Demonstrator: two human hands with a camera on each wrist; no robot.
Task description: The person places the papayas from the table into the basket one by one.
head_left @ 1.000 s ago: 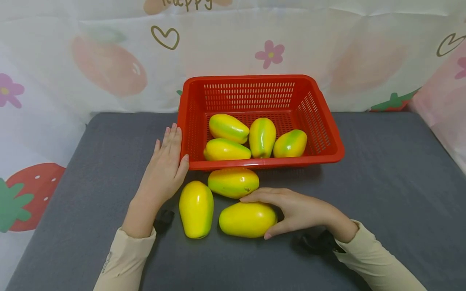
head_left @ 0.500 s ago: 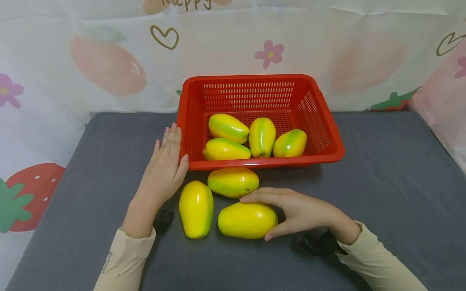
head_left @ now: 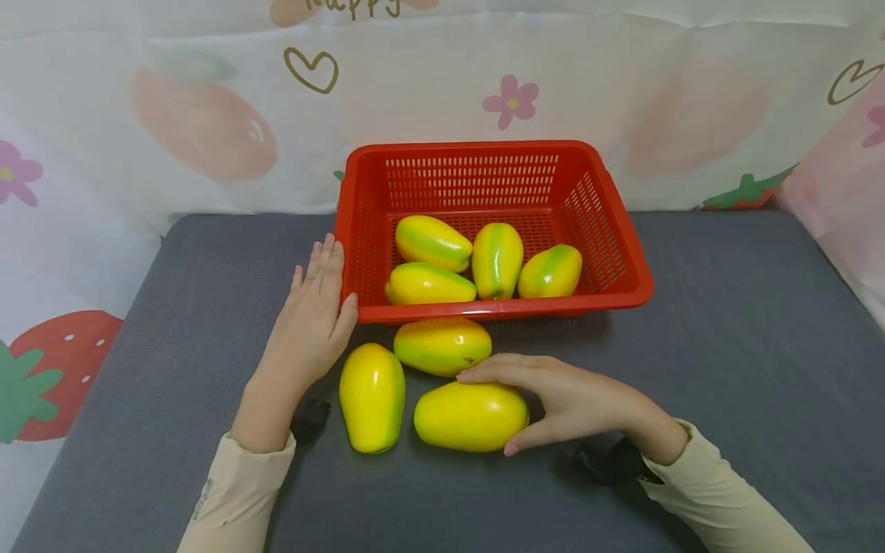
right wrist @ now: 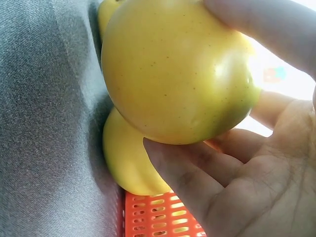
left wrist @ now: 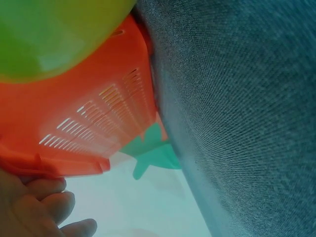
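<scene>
My right hand (head_left: 567,403) holds a yellow papaya (head_left: 470,417) on the table, fingers over its far side and thumb on the near side. The right wrist view shows the same papaya (right wrist: 177,74) close up between thumb and fingers. My left hand (head_left: 304,322) rests with straight fingers along the left wall of a red plastic basket (head_left: 498,309). Beside the held fruit stands a second papaya (head_left: 372,399), pointing toward the basket. A third papaya (head_left: 442,347) lies crosswise against the basket's front. Several yellow-green papayas (head_left: 498,261) are inside the basket.
A grey cloth covers the table (head_left: 747,369). Behind it hangs a white curtain (head_left: 429,92) printed with fruit, hearts and flowers, close to the basket's back rim. A black strap or device (head_left: 608,461) sits under the right wrist.
The right hand and its papaya have shifted very slightly to the right. The left hand, the basket and the other papayas stay in place.
</scene>
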